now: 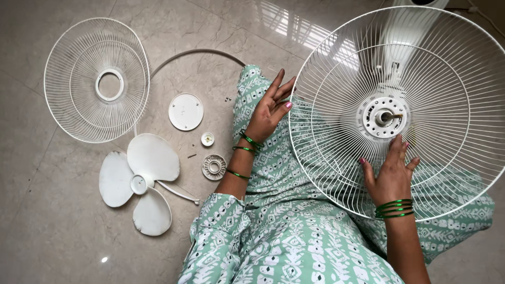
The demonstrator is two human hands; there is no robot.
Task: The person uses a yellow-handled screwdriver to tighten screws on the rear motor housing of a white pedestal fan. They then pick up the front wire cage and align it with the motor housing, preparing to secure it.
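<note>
I see the rear fan guard (421, 79), a large white wire cage, tilted up over my lap on the right side of the view, its open face toward me. My left hand (269, 108) rests flat against the guard's left rim, fingers spread wide and holding nothing; the fingertips touch the outer wires. My right hand (392, 173) lies open inside the guard, palm on the lower wires, fingers pointing up toward the white motor hub (385, 117) at the centre, just below it but not clearly touching it. So the guard sits between the 2 hands, braced from the left edge and from within.

On the marble floor (42, 221) to my left, well apart from both hands, lie the front fan guard (97, 79), a 3-blade white fan blade (139, 181), a round white cap (185, 111), a small knob (207, 139) and a ribbed ring nut (213, 166). A thin white hoop (197, 52) curves beside the front guard.
</note>
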